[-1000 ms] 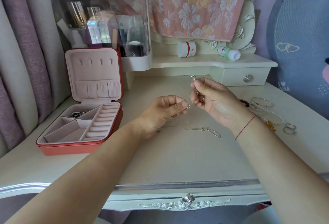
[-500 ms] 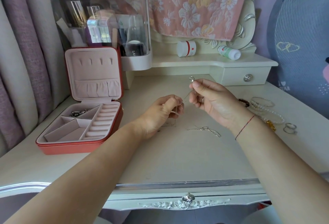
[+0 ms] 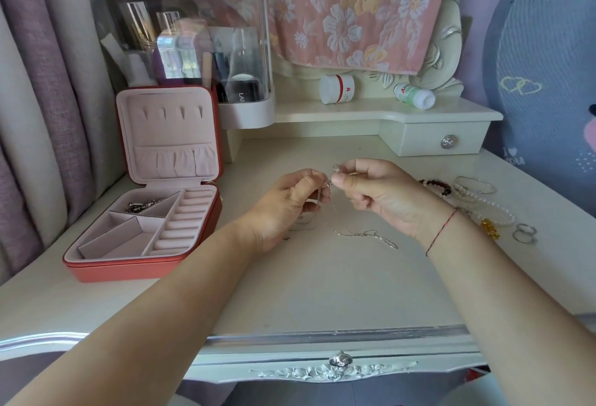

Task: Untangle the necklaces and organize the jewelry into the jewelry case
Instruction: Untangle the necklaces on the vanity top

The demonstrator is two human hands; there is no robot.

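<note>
White dressing table fills my view, with the red jewelry case open on it, its lid standing up. Right of the case I see both hands lifted off the table, close together. The left hand, nearer the case, has its fingers curled and pinches a thin silver necklace. The right hand pinches the same necklace between thumb and first finger, and a small round end sticks up above that pinch. From the fingers the necklace hangs nearly straight down, then its tail lies on the table, running sideways away from the case. Much farther right of the case lie bracelets and two rings. Some silver pieces sit in the case's back corner pocket
</note>
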